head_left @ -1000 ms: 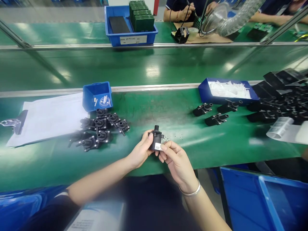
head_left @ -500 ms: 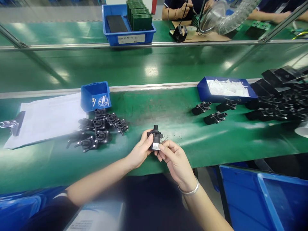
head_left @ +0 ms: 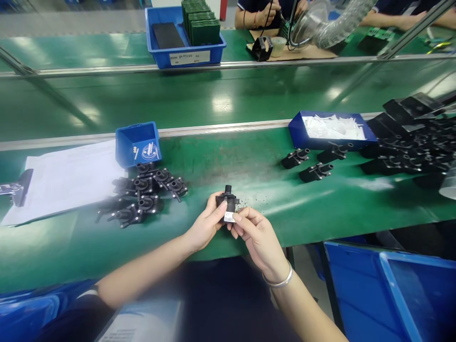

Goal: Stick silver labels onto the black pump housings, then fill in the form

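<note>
My left hand is closed around a small black water pump, thumb across its front and its round nozzle pointing up. A white label lies on the lower part of the pump's body. The thumb and fingertips of my right hand pinch at the right end of that label, against the pump. The fingertips hide how far the label is stuck down there. Dark crumbs are scattered on the green table just beyond my right hand.
Several pump heads are heaped at left, beside a clipboard with paper and a small blue bin. Black pumps lie at right before a blue box of white slips. A co-worker's hands show across the bench.
The whole view has shifted slightly. Both hands keep the same hold on the pump and its label, with barely any movement between them.
</note>
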A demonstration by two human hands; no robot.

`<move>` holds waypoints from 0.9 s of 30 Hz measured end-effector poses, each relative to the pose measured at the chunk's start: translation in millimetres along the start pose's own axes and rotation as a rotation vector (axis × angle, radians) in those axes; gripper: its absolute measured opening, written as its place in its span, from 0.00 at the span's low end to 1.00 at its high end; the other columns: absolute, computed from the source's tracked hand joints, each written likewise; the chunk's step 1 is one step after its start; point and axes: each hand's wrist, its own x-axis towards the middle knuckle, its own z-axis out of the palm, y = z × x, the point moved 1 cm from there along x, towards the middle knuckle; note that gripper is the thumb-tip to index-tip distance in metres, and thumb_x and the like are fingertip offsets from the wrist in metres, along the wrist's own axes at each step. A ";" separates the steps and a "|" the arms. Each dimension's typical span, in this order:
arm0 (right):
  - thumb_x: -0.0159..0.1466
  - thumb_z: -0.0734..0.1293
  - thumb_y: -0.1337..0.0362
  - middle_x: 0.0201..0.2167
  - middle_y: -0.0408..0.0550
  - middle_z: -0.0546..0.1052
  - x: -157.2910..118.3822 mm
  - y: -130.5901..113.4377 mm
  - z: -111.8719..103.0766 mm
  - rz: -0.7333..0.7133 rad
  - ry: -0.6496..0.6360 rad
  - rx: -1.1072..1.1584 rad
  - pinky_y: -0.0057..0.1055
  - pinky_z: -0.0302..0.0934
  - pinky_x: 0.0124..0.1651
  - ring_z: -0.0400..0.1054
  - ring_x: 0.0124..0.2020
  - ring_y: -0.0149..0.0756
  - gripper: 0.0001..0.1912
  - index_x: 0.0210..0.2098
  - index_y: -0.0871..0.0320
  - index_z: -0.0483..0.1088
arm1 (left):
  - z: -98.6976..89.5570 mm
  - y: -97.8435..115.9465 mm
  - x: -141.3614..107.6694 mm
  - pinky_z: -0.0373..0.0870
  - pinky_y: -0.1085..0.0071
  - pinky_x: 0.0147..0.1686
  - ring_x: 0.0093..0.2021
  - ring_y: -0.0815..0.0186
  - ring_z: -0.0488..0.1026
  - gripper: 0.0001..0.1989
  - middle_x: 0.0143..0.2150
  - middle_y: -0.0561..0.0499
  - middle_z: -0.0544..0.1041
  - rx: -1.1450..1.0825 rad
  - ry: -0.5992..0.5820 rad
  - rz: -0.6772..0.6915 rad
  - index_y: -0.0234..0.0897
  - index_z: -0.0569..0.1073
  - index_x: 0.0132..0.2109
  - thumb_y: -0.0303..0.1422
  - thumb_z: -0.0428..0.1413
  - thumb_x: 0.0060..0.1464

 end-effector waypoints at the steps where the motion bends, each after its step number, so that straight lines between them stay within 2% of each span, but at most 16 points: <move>1: 0.62 0.71 0.61 0.19 0.38 0.65 -0.1 -0.1 0.1 0.000 -0.002 0.000 0.31 0.50 0.32 0.62 0.25 0.31 0.13 0.25 0.57 0.66 | 0.1 0.0 0.0 0.66 0.71 0.36 0.36 0.70 0.66 0.16 0.43 0.52 0.68 0.001 -0.001 0.000 0.43 0.59 0.54 0.42 0.49 0.64; 17: 0.63 0.71 0.61 0.19 0.38 0.65 -1.4 -0.7 1.4 -0.007 -0.017 0.000 0.31 0.53 0.33 0.62 0.25 0.30 0.13 0.25 0.57 0.66 | 3.8 3.7 -0.9 0.68 0.69 0.35 0.36 0.69 0.68 0.20 0.43 0.52 0.67 0.031 -0.017 0.006 0.42 0.58 0.54 0.38 0.57 0.58; 20: 0.64 0.69 0.59 0.21 0.39 0.69 -1.4 -1.8 -1.4 -0.057 0.054 -0.051 0.30 0.54 0.32 0.63 0.25 0.31 0.11 0.30 0.57 0.66 | 5.0 5.2 -1.0 0.68 0.69 0.35 0.34 0.70 0.68 0.20 0.42 0.52 0.67 0.017 -0.021 0.019 0.41 0.58 0.54 0.37 0.57 0.58; 23: 0.64 0.69 0.58 0.21 0.38 0.69 -1.1 -4.2 -8.3 -0.126 0.169 -0.065 0.30 0.55 0.32 0.62 0.25 0.32 0.10 0.35 0.54 0.64 | 6.6 7.1 -0.6 0.66 0.70 0.32 0.34 0.70 0.69 0.20 0.41 0.52 0.68 0.014 -0.010 0.051 0.41 0.58 0.53 0.35 0.57 0.58; 27: 0.64 0.68 0.57 0.20 0.38 0.67 -2.4 -4.9 -15.6 -0.124 0.162 -0.072 0.30 0.53 0.31 0.61 0.24 0.32 0.11 0.34 0.55 0.64 | 7.8 5.8 1.3 0.63 0.74 0.24 0.27 0.73 0.66 0.24 0.36 0.55 0.68 0.041 0.085 0.087 0.41 0.58 0.50 0.30 0.62 0.51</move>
